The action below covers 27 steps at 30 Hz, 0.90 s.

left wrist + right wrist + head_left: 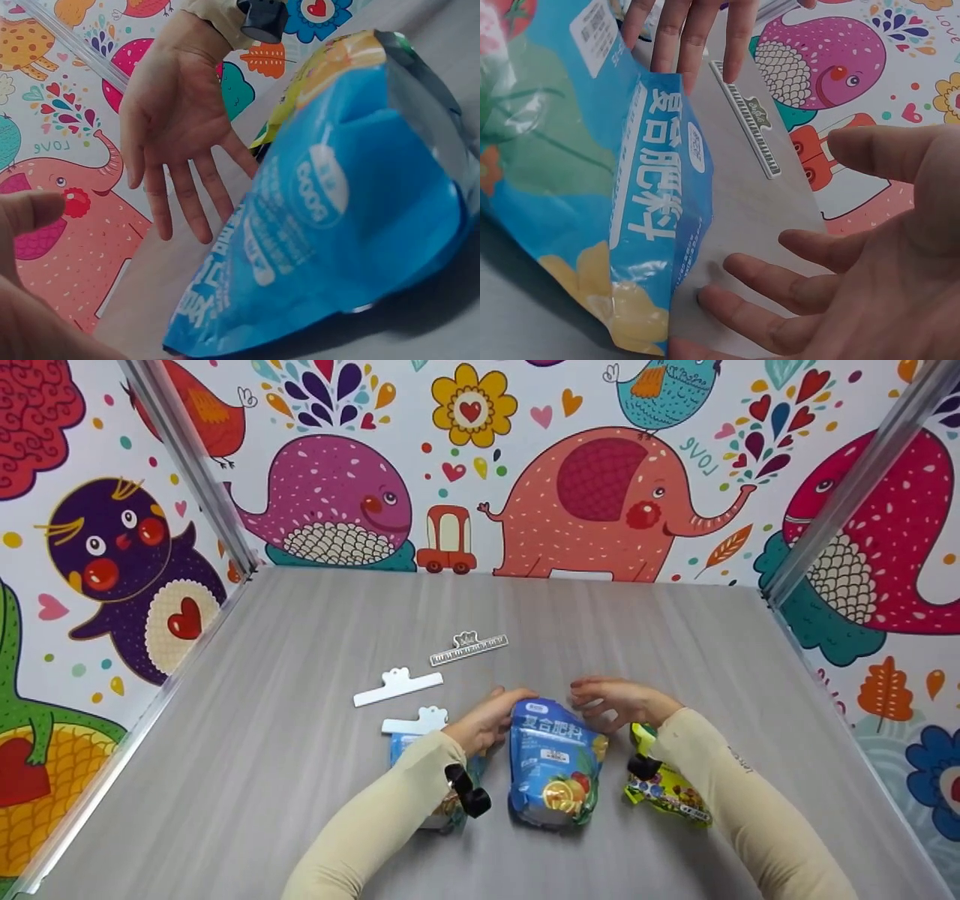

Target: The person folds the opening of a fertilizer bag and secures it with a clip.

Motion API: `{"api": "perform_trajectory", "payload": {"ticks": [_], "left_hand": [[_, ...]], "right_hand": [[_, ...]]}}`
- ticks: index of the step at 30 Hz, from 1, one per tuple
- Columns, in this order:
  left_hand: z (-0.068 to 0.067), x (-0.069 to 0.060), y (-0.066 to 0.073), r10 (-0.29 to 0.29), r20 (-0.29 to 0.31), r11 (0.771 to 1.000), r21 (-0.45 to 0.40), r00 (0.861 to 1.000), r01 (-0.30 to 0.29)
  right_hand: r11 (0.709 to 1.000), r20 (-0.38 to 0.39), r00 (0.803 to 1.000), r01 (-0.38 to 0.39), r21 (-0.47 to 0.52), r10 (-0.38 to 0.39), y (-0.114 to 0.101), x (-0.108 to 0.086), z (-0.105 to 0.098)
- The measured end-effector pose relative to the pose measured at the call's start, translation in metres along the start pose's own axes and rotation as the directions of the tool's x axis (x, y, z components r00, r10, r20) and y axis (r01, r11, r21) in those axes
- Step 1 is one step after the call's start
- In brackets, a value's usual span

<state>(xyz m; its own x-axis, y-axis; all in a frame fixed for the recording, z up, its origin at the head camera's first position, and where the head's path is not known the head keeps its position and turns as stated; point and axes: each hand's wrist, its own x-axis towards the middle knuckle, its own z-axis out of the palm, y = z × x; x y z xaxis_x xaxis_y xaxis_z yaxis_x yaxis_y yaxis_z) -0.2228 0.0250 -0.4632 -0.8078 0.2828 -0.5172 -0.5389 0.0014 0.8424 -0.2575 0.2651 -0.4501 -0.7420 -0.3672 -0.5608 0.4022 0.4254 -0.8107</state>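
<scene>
A blue fertilizer bag (555,765) with printed fruit sits upright on the table between both hands. At its upper left edge is my left hand (489,724); straight fingers (697,37) show beside the bag's top in the right wrist view. Whether they touch it I cannot tell. My right hand (621,701) hovers at the bag's upper right, fingers spread and palm turned toward it, holding nothing. That same right hand (184,124) appears apart from the bag in the left wrist view. The bag's back is hidden in the head view.
Another blue bag (405,746), partly covered by my left forearm, has a white clip (414,724) at its top. A second white clip (397,688) and a piano-key clip (469,650) lie farther back. A yellow-green bag (667,795) lies beside my right forearm. Patterned walls surround the table.
</scene>
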Motion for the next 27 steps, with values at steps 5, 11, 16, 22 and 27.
{"api": "perform_trajectory", "payload": {"ticks": [5, 11, 16, 22, 27], "left_hand": [[0.003, 0.0018, -0.0032, 0.01, 0.019, 0.999, -0.031, 1.0, -0.009], [0.0049, 0.0042, -0.005, 0.026, -0.002, 0.999, -0.026, 1.0, -0.026], [0.0054, 0.0061, -0.0058, 0.018, -0.038, 0.998, -0.051, 0.999, -0.02], [0.0053, 0.0082, -0.0082, 0.028, -0.09, 0.999, -0.028, 0.996, -0.031], [0.0044, 0.01, -0.0078, 0.03, -0.107, 0.999, -0.019, 0.994, -0.033]], "right_hand": [[0.998, -0.009, 1.0, -0.019, -0.058, 0.019, 0.0003, 0.0034, 0.0036], [0.997, -0.023, 0.999, -0.04, -0.067, 0.039, -0.0007, 0.0059, 0.0056], [0.996, -0.024, 0.999, -0.046, -0.071, 0.044, -0.0011, 0.0071, 0.0049], [0.995, -0.025, 0.998, -0.065, -0.076, 0.063, -0.0012, 0.0069, 0.0031], [0.992, -0.023, 0.997, -0.073, -0.103, 0.07, -0.001, 0.0069, 0.0029]]}}
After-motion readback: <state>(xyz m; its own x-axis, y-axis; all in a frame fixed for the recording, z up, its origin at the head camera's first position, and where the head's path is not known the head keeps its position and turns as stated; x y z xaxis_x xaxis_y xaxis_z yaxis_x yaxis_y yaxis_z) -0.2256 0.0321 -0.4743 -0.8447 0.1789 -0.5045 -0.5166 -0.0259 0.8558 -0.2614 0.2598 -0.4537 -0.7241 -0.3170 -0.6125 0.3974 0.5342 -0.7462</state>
